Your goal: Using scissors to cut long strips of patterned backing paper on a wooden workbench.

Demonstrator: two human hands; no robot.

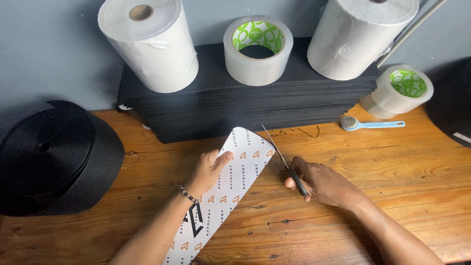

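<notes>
Left hand [210,169] holds white printed card [230,189]; scissors [282,159] seemingly touching.

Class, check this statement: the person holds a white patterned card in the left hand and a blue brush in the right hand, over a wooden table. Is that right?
Not quite. The head view shows the right hand holding scissors, not the brush. The blue brush lies untouched further back on the wooden table. The left hand does hold the white patterned card.

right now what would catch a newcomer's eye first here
Front and centre, the left hand holds a long white printed strip on the wooden table, and the right hand works scissors along its edge. Behind them a stack of black sheets carries two big white paper rolls and a tape roll.
</notes>
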